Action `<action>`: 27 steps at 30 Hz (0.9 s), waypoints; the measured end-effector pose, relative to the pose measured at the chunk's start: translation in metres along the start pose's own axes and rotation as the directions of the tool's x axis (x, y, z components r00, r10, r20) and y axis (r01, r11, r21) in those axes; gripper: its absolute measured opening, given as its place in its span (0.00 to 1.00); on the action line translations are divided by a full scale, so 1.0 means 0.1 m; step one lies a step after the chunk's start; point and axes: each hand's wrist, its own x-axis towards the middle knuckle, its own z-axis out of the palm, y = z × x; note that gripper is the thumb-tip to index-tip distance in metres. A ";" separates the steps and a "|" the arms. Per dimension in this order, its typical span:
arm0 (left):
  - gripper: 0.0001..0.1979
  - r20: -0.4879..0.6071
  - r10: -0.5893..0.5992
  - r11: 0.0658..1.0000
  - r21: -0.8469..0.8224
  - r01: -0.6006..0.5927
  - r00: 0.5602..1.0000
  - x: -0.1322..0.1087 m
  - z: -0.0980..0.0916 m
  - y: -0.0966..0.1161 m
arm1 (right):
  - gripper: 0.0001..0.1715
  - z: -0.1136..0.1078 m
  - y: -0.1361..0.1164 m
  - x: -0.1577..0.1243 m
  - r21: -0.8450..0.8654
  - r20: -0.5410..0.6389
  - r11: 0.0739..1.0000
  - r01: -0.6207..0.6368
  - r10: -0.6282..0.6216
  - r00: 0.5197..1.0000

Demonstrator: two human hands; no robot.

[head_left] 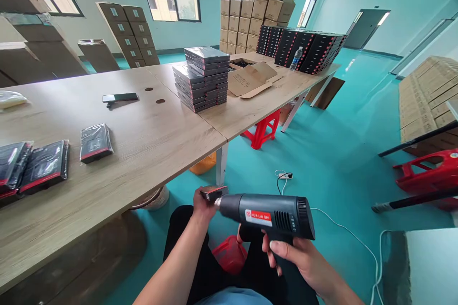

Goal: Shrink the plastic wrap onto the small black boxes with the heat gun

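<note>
My right hand (298, 259) is wrapped round the handle of a dark heat gun (266, 212) with a red and white label. Its nozzle points left, close to a small black and red box (213, 192). That box is gripped in my left hand (203, 205), low beside the table edge and above my knees. On the table to the left lies a single film-wrapped box (96, 142) with a red edge. Farther left are several more film-wrapped boxes (45, 164). A tall pile of boxes (203, 81) stands near the table joint.
An opened cardboard carton (252, 78) and a bottle (296, 58) sit farther along the table (153, 152), before stacked black boxes (304, 47). A phone (119, 98) lies at left. Red stools (263, 131) and a white cable (348, 233) are on the floor.
</note>
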 end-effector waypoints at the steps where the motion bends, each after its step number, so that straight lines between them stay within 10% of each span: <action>1: 0.10 -0.014 0.018 1.000 0.009 -0.017 1.000 0.00 -0.01 0.00 | 0.21 -0.02 0.00 -0.01 0.018 0.030 1.000 -0.020 0.020 0.999; 7: 0.12 0.044 0.000 1.000 0.028 -0.001 0.999 -0.06 -0.10 0.02 | 0.20 -0.30 -0.07 -0.09 0.208 -0.210 0.978 -0.029 0.073 0.975; 23: 0.12 0.239 -0.047 0.979 0.204 -0.003 0.970 -0.12 -0.11 0.12 | 0.20 -0.49 -0.14 -0.17 0.035 -0.086 0.988 -0.148 0.150 0.985; 27: 0.12 0.283 0.097 0.906 0.372 -0.202 0.954 -0.17 -0.09 0.11 | 0.19 -0.48 -0.08 -0.10 0.085 -0.210 0.994 -0.071 0.087 0.974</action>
